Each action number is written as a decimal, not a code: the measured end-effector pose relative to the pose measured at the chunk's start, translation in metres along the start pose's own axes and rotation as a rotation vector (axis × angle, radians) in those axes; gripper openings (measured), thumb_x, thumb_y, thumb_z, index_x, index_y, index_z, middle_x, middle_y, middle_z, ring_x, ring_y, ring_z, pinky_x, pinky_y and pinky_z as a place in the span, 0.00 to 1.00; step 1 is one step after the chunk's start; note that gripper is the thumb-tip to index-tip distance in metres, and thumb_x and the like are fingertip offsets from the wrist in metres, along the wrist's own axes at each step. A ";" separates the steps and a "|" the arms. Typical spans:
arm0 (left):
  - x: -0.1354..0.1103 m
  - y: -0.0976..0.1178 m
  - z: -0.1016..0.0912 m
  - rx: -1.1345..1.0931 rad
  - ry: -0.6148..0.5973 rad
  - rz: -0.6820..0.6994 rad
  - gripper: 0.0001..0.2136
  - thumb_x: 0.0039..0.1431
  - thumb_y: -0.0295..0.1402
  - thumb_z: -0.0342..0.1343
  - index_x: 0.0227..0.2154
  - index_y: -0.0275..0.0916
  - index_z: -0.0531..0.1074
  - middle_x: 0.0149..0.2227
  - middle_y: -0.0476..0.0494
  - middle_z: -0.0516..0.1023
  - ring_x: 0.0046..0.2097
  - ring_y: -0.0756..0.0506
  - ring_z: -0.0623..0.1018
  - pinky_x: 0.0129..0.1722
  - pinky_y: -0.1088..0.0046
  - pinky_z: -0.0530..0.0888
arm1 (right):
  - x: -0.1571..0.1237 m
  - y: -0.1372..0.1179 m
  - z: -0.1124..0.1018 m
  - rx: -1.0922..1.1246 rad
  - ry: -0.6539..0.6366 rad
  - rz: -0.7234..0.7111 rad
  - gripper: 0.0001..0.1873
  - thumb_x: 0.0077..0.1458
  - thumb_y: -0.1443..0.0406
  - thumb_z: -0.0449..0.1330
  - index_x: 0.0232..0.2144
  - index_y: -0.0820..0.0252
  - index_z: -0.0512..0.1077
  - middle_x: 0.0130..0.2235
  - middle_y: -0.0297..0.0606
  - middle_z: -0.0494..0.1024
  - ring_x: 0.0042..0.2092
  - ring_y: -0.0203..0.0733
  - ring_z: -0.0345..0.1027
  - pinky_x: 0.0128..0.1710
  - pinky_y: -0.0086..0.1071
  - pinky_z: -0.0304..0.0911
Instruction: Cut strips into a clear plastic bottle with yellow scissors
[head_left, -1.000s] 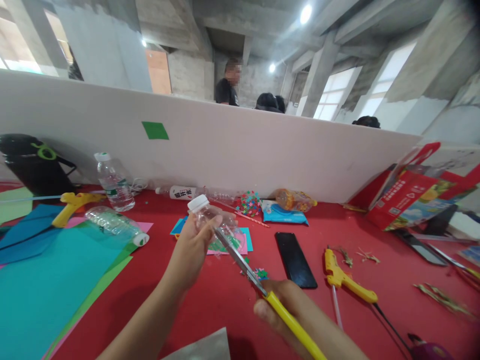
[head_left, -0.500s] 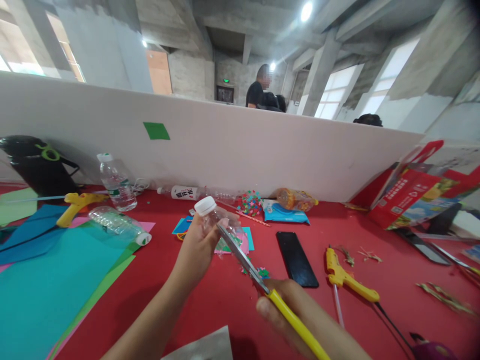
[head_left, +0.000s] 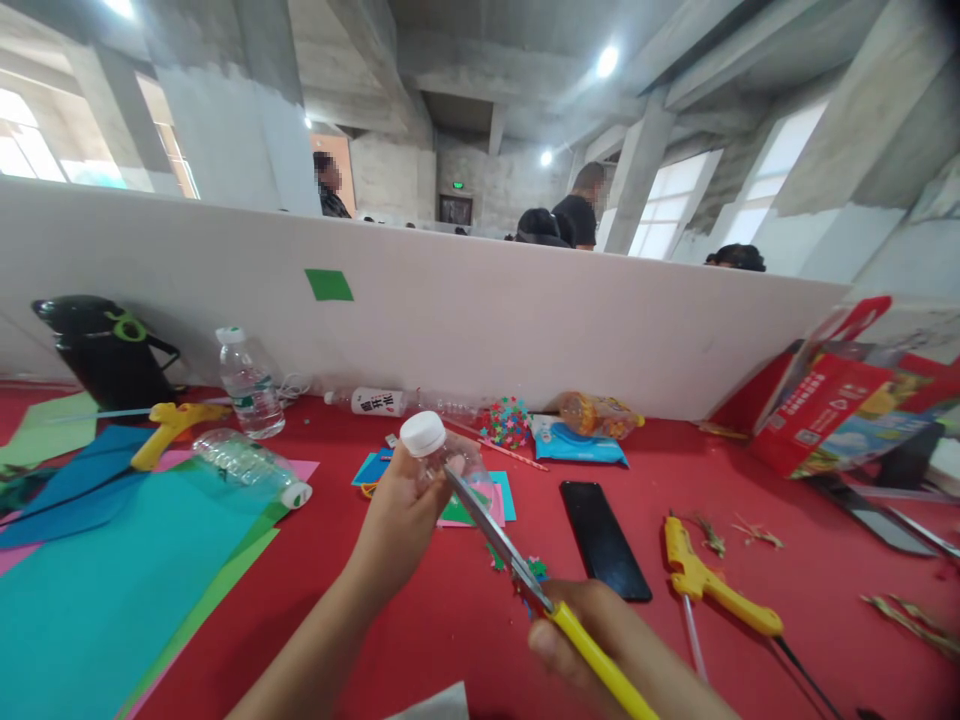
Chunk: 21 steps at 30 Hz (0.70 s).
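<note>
My left hand is wrapped round a clear plastic bottle with a white cap, held up over the red table. My right hand grips yellow-handled scissors. Their metal blades slant up to the left and reach the bottle's side, just below the cap. Both hands hover above the table near its front edge.
Coloured paper sheets lie at the left with a lying bottle, an upright bottle and a yellow glue gun. A black phone and another glue gun lie right. A white partition backs the table; people stand beyond it.
The view has tilted and shifted slightly, so everything sits lower and to the right. Both hands keep their hold on bottle and scissors. People behind the partition have moved.
</note>
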<state>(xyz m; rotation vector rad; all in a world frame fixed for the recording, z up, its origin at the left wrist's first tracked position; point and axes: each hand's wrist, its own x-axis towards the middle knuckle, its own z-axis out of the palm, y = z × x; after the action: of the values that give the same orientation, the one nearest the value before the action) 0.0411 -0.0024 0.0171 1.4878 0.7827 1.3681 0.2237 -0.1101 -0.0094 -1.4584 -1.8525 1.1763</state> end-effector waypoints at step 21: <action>-0.001 -0.004 -0.003 0.174 -0.008 0.000 0.07 0.56 0.31 0.54 0.38 0.40 0.70 0.38 0.44 0.78 0.38 0.43 0.76 0.40 0.66 0.71 | -0.006 0.008 0.004 0.027 0.098 0.061 0.31 0.55 0.36 0.46 0.28 0.57 0.57 0.25 0.26 0.51 0.26 0.33 0.44 0.22 0.28 0.43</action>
<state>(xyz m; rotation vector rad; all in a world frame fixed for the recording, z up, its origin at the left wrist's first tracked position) 0.0389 -0.0014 0.0128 1.6264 0.9156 1.3201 0.2265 -0.1163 -0.0179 -1.5388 -1.7316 1.1333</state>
